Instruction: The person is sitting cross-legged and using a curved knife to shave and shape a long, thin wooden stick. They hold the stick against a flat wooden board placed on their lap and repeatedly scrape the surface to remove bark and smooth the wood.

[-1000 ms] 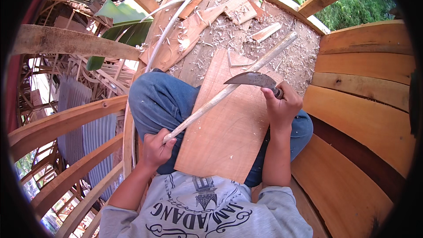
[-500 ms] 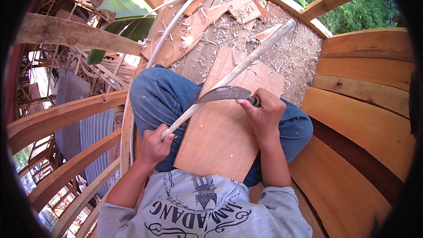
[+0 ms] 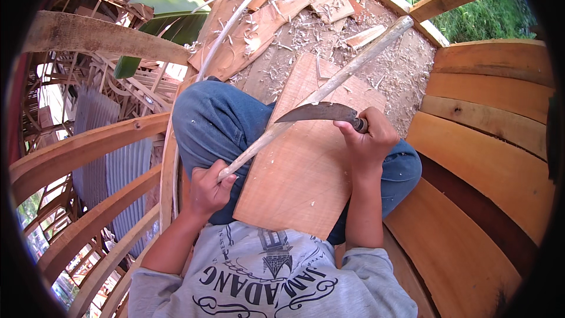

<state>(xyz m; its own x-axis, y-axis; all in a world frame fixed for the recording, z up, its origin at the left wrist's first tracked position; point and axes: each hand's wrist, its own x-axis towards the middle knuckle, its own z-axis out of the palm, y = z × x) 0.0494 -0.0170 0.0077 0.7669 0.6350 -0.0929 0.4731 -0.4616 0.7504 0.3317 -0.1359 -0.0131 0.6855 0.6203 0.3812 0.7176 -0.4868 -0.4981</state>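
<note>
1. Curved plank wall [image 3: 488, 141]: stacked orange-brown boards bending round your right side, with bare curved ribs [image 3: 82, 147] on your left.

2. Floor [image 3: 406, 65]: pale, strewn with wood shavings and offcut scraps beyond your knees.

3. Flat board [image 3: 300, 177]: light reddish wood, lying across your lap on your blue-trousered legs [image 3: 218, 118], its far end reaching toward the shavings.

4. Long stick [image 3: 341, 77]: pale, stripped wood, slanting over the board from your lower left to the upper right; its far end sits above the floor litter, its near end is in your left hand.

5. Curved knife [image 3: 318, 112]: dark, sickle-like blade pointing to your left, lying across the stick near its middle and touching it; the handle is hidden in your right hand.

6. Left hand [image 3: 209, 191]: closed in a fist round the near end of the stick, just beside the board's left edge, over your left thigh.

7. Right hand [image 3: 368, 141]: closed tight round the knife handle, above the board's right side, knuckles up.

8. Thin pale strip [image 3: 235, 18]: a slender bent length running from your left knee up toward the scraps.
</note>
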